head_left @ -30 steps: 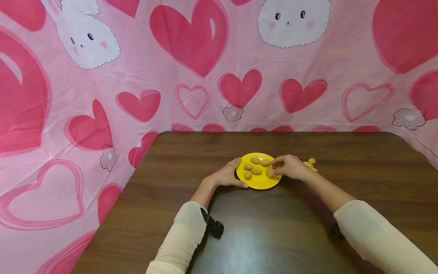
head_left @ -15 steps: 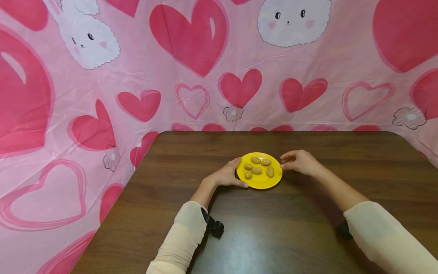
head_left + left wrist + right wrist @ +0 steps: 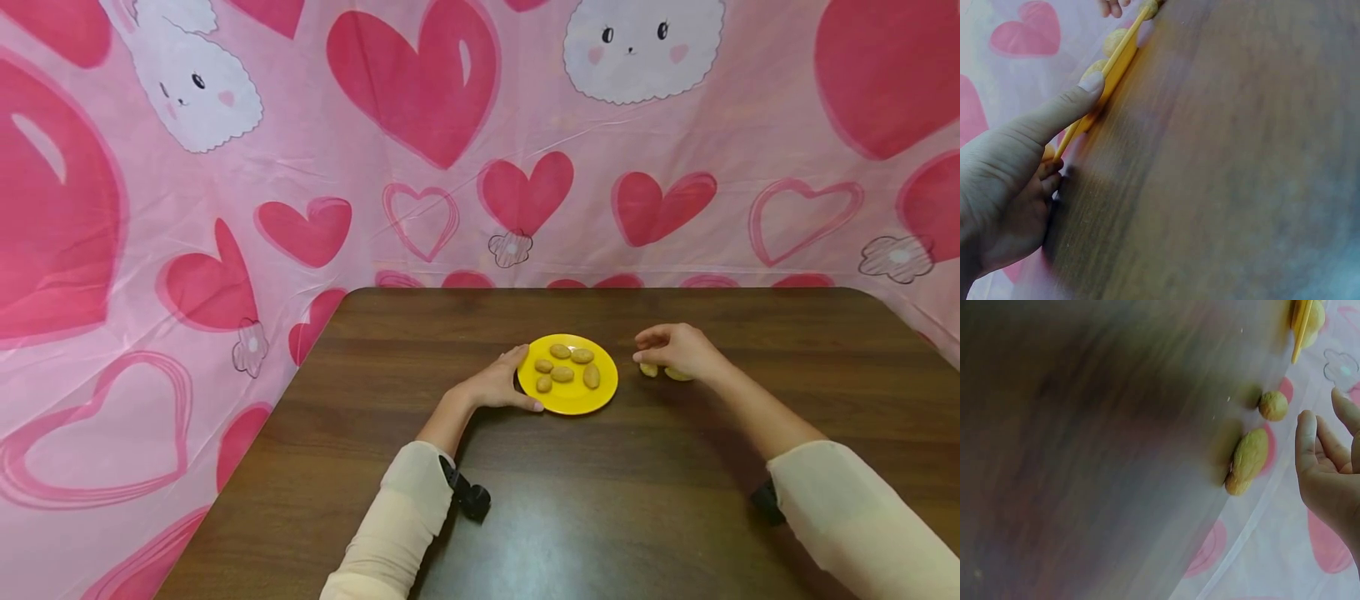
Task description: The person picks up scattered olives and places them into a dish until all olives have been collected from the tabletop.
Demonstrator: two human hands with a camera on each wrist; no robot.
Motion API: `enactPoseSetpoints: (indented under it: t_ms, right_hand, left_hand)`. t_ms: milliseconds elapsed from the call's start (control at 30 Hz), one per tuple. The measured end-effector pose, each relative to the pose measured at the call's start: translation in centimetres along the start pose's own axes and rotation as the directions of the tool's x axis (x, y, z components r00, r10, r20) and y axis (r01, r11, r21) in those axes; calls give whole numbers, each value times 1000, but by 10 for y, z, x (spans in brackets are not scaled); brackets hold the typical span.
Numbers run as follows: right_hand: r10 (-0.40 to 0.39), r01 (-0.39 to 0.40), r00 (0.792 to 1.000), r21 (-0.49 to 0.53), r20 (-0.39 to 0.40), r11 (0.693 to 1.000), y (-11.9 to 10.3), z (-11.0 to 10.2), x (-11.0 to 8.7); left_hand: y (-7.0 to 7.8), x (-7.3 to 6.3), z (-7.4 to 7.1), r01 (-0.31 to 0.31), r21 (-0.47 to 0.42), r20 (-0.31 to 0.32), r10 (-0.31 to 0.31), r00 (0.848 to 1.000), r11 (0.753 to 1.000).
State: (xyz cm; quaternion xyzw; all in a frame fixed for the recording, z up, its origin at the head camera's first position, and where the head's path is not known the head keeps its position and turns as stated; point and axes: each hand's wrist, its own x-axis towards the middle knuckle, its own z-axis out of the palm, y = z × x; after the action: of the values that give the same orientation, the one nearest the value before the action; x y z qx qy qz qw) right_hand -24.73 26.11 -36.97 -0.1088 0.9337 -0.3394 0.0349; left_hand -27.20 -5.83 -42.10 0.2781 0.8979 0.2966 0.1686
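Note:
A round yellow plate point(image 3: 577, 403) holds several small potatoes point(image 3: 562, 374). My left hand point(image 3: 495, 383) grips its left side; in the left wrist view the thumb lies over the plate rim point(image 3: 1109, 94) and the fingers sit around the edge. Just right of the plate, my right hand point(image 3: 684, 350) hovers over loose potatoes point(image 3: 648, 370), partly hiding them. The right wrist view shows a round potato point(image 3: 1273, 405) and a longer potato point(image 3: 1250, 453) with another partly behind it on the table. Above them the right hand's fingers point(image 3: 1305, 440) are extended, with nothing between them.
The brown wooden table point(image 3: 585, 500) spreads around the plate. A pink cloth with hearts point(image 3: 450, 125) hangs behind it and along the left side. Black wrist cameras point(image 3: 474, 502) are strapped near both sleeves.
My right hand has let go of a potato on the plate's right side and moved right, over the loose potatoes. My left hand and the plate have stayed in place.

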Motion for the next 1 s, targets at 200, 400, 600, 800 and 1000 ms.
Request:
enactPoseSetpoints:
  t_ms: [200,400,600,800,1000]
  right_hand:
    - [45,-45,999,36,-16,998,10,-11,-2]
    - [61,-60,996,17,-64,998,19,-21,-4]
    - [57,-61,990,-24,-127,998,32,-25,-4]
    - [52,-60,986,-50,-158,997,43,-29,-5]
    - [72,-83,985,-67,-155,994,52,-32,-5]
  left_hand:
    - [0,-1,0,-1,4,0,1,1000,1000]
    - [-2,-1,0,0,5,0,0,1000,1000]
    - [-1,-2,-1,2,4,1,-2,1000,1000]
    - [1,-2,-1,-3,3,-2,3,1000,1000]
    - [1,-2,-1,0,1,-5,0,1000,1000]
